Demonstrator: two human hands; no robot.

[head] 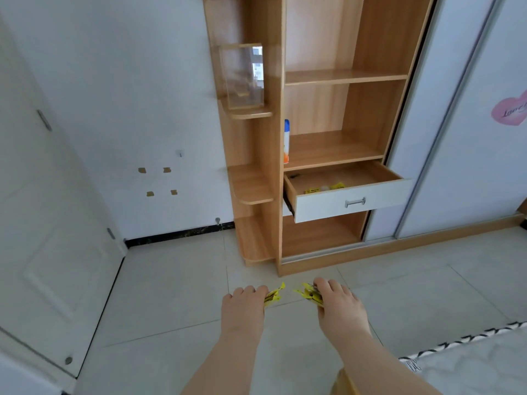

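Where tiles (171,295) meet shelving (342,76) — drawer (353,201) open, yellow packets (307,293) held.

Shelf unit (336,149), centre frame: wood-grain laminate, smooth, slight sheen. Drawer (352,201) front: white, matt, with metal handle (355,202). Floor (171,295): pale glossy tile. Packets (309,295) in both hands, lower centre: yellow, thin, crinkled.

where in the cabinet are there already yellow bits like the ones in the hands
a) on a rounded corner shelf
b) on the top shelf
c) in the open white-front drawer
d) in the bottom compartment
c: a few yellow pieces lie inside the pulled-out drawer, the same colour as those gripped by the left hand and the right hand.
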